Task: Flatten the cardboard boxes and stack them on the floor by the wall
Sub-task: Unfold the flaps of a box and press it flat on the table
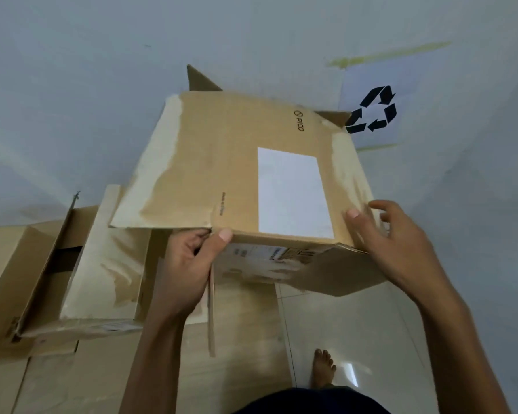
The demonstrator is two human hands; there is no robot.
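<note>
I hold a brown cardboard box (222,162) up in front of the pale wall. It bears a white blank label and the print "PICO", and its flaps stick out at the far end. My left hand (189,264) grips the box's near left corner, thumb on top. My right hand (383,234) rests on the near right edge with the thumb on top and the fingers spread around the side. Another box (57,279), partly collapsed with open flaps, lies on the floor to the left. Flattened cardboard (102,377) lies under it.
A white sheet with a black recycling symbol (374,110) is taped to the wall (72,85) at the right. Glossy floor tiles (356,324) show at the lower right, with my bare foot (322,369) on them.
</note>
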